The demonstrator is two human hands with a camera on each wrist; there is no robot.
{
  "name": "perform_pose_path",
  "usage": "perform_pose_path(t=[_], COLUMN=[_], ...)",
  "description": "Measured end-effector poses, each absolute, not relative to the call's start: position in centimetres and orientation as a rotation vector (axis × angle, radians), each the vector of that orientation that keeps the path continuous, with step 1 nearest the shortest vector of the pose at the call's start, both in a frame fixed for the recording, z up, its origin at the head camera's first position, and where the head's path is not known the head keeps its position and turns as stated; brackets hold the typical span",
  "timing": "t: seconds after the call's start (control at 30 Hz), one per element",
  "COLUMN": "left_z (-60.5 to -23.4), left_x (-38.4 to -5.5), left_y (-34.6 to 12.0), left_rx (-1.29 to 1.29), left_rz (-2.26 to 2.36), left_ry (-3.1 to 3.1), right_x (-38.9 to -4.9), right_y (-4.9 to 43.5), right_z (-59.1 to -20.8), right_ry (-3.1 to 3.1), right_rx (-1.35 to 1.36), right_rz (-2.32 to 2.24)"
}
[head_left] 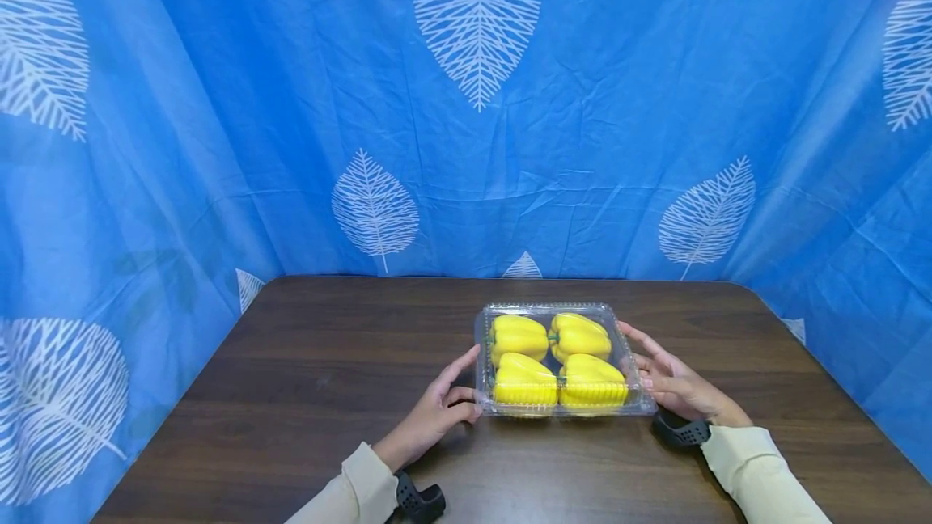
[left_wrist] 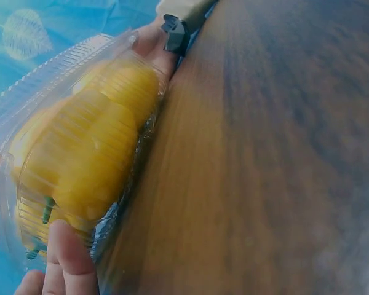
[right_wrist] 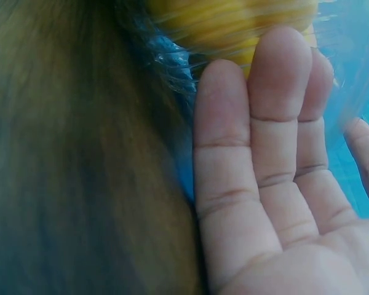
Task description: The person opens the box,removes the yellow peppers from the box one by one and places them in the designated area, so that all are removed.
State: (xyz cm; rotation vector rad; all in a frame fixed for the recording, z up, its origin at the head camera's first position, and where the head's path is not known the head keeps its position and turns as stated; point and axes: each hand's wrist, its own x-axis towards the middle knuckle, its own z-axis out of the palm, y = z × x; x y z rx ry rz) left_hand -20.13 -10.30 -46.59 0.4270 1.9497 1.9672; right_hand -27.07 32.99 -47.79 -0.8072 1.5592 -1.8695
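A clear plastic clamshell container [head_left: 551, 411] with a ribbed rim sits on the table, holding several yellow bell peppers [head_left: 586, 382]. Green stems show through its wall in the left wrist view. My left hand [head_left: 440, 411] is at the container's left side, fingertips against the wall and thumb by the near corner. On the opposite side, my right hand [head_left: 680, 386] touches the right wall. Its fingers [right_wrist: 277, 117] look straight in the right wrist view, their tips against the plastic. The lid lies over the peppers; whether it is latched I cannot tell.
Dark wood-grain tabletop [head_left: 328, 370] extends around the container, with rounded far corners. A blue curtain [head_left: 597, 103] with white leaf prints hangs behind and along both sides. Black straps [head_left: 421, 500] sit on both wrists, below pale sleeves [head_left: 364, 483].
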Motion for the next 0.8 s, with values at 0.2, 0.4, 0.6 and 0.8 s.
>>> perform_pose_path(t=[0.2, 0.4, 0.6, 0.8], left_z=[-46.44, -46.33, -46.23, -45.91], left_x=[-20.14, -20.22, -20.36, -20.44], left_y=[-10.17, -10.05, -10.03, -10.21], left_rx=[0.448, 0.452, 0.474, 0.466], left_rz=[1.946, 1.966, 1.972, 1.956], left_ry=[1.992, 1.988, 2.006, 2.046], right_x=[-27.01, -26.97, -26.68, -26.75], right_y=[33.03, 32.95, 32.68, 32.37], right_z=[-47.86, -47.9, -47.55, -47.41], right_ry=[1.594, 1.55, 1.485, 1.37], right_rx=[-0.8, -0.811, -0.833, -0.847], right_rz=[-1.875, -1.922, -1.972, -2.015])
